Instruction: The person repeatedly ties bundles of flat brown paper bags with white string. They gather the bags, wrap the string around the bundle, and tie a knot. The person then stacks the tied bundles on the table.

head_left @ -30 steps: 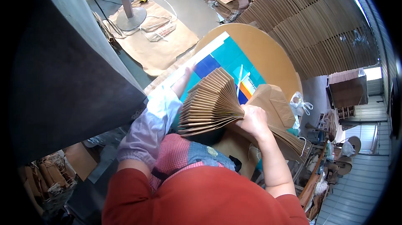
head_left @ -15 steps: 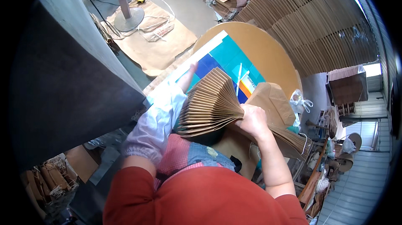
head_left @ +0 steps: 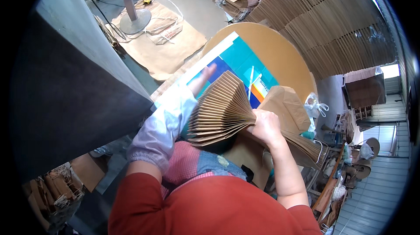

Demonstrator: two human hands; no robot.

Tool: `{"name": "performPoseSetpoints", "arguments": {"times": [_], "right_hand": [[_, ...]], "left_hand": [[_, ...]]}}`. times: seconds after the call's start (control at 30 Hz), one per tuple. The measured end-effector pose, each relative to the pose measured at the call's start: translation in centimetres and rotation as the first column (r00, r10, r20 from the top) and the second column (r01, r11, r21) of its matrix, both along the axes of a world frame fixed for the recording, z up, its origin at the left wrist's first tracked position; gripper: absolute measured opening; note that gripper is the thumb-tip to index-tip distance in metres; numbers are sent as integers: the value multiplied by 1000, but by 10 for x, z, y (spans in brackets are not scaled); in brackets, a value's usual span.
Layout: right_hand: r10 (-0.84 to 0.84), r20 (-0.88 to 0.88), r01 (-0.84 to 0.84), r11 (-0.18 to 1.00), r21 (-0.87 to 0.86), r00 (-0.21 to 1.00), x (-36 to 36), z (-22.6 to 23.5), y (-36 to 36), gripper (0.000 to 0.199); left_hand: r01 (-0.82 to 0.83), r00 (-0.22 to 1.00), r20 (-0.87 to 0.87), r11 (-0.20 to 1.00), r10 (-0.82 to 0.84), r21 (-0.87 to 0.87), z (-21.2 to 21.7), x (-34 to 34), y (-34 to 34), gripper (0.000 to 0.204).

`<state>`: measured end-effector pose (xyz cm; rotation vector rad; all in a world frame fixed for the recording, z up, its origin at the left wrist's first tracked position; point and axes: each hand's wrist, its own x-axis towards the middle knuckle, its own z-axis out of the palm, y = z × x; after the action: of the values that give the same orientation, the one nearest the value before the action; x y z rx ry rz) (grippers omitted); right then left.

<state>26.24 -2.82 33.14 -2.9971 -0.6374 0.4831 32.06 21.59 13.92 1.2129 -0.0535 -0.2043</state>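
Since earlier: left hand (head_left: pixel 202 79) raised further, fingers now extended past the fan's upper left edge.
Item: fanned stack of brown paper bags (head_left: pixel 221 111), frame centre, over teal-blue board (head_left: pixel 245 57). Right hand (head_left: pixel 264 126) clamped on the stack's pinched end; left hand open, flat behind the fan.

Right hand (head_left: pixel 264 125) clenched; left hand (head_left: pixel 202 79) extended flat.

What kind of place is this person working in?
Probably a paper bag workshop. The right hand grips a fanned stack of flat brown paper bags, long rows of stacked brown bags fill the background, and brown paper sheets cover the floor.
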Motion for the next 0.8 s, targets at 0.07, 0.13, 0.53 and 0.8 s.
{"name": "performPoseSetpoints", "arguments": {"times": [0.07, 0.13, 0.53, 0.8], "right_hand": [[16, 7, -16, 1000, 16, 1000, 0, -5, -10, 29], [45, 31, -46, 998, 32, 998, 2, -10, -14, 29], [51, 41, -52, 999, 14, 998, 4, -8, -5, 27], [22, 26, -22, 1000, 7, 999, 3, -7, -10, 29]], "left_hand": [[-83, 996, -40, 995, 81, -53, 29, 4, 1, 61], [-129, 991, -41, 991, 128, -36, 47, 5, -4, 62], [-118, 983, 176, 902, 47, 415, 63, -39, -2, 74], [-422, 839, 508, 821, 193, 384, 84, -193, -18, 116]]}}
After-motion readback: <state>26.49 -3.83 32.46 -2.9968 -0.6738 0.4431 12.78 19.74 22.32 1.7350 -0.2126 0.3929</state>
